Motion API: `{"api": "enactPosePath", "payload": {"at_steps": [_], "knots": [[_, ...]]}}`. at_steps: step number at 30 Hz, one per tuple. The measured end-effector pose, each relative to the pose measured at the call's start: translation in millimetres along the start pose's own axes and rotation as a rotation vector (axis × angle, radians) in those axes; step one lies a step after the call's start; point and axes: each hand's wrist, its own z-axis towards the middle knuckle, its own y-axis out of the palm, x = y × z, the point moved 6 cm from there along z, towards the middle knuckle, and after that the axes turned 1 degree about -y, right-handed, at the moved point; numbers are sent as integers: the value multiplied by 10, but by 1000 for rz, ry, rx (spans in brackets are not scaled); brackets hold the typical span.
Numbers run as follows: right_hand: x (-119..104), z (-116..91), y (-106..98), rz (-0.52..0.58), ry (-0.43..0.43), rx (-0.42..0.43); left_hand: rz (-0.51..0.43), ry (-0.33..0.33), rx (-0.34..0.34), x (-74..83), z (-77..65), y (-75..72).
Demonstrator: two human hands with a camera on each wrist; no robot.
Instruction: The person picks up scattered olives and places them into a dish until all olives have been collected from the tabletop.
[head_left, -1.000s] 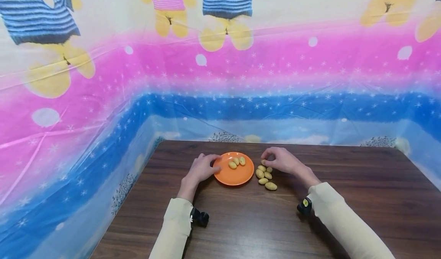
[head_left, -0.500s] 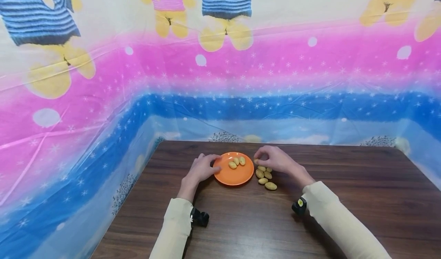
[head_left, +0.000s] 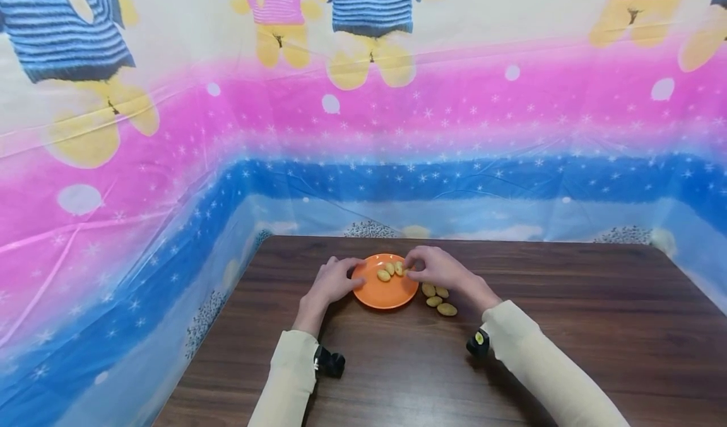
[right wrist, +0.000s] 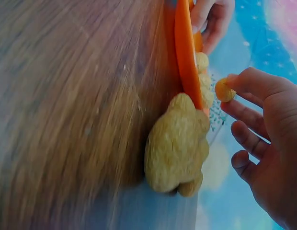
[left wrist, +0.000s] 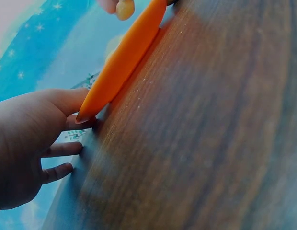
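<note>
An orange plate (head_left: 389, 298) lies on the table, with several small potatoes (head_left: 384, 276) near its middle. My left hand (head_left: 329, 282) holds the plate's left rim between thumb and index finger, other fingers spread at the tabletop. Over the plate's right side, my right hand (head_left: 445, 270) pinches a small potato (right wrist: 224, 90) between thumb and fingertips. In the left wrist view, that potato (left wrist: 125, 9) shows above the plate. Just right of the plate, several more potatoes (head_left: 447, 310) lie in a loose group, partly hidden under the right hand.
The dark wood table (head_left: 363, 376) extends to a patterned cloth wall (head_left: 454, 181) at the back and left. Black wrist cameras (head_left: 329, 362) are strapped at both cream sleeves (head_left: 286, 364).
My right hand has carried the small potato leftward from the group to above the plate's right side. The left hand stays at the rim. The head view has tilted up slightly.
</note>
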Motion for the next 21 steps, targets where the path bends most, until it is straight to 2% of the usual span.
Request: {"api": "enactPosePath", "payload": {"at_steps": [10,21], "knots": [[-65,147,146,-2,4,-34,1,3,3,0,2,-15],[-81,181,251,12,14,-38,-7,1,0,4,-11,-7]]}}
